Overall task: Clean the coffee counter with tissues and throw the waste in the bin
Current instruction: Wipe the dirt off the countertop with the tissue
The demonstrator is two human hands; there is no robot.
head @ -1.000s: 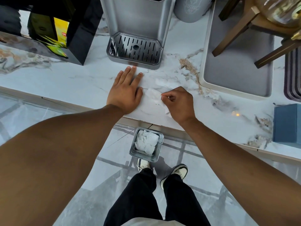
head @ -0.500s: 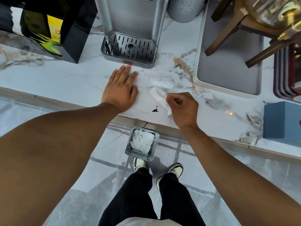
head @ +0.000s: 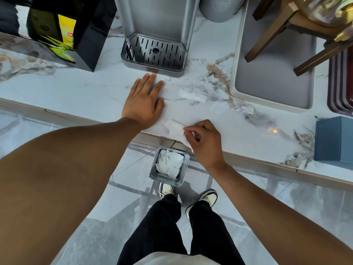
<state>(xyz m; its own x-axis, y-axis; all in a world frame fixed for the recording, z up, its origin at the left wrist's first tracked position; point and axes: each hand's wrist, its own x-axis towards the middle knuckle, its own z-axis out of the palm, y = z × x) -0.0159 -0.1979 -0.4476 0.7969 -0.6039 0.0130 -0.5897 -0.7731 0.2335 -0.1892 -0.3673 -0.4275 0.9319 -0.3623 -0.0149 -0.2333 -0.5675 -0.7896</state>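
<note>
My right hand pinches a white tissue at the front edge of the white marble counter. Part of the tissue hangs past the edge under my palm. My left hand lies flat on the counter with fingers spread, just left of the tissue. Below the edge, on the floor, stands a small grey metal bin with crumpled white tissues in it. Small scraps of paper lie on the counter beyond my right hand.
A grey coffee machine with a slotted drip tray stands behind my left hand. A black box with yellow tea packets is at the left, a grey tray with a wooden stand at the right, a blue box at the far right.
My right hand has dragged the tissue toward the counter's front edge. The dark spot seen half a second ago is no longer visible. My left hand has stayed flat.
</note>
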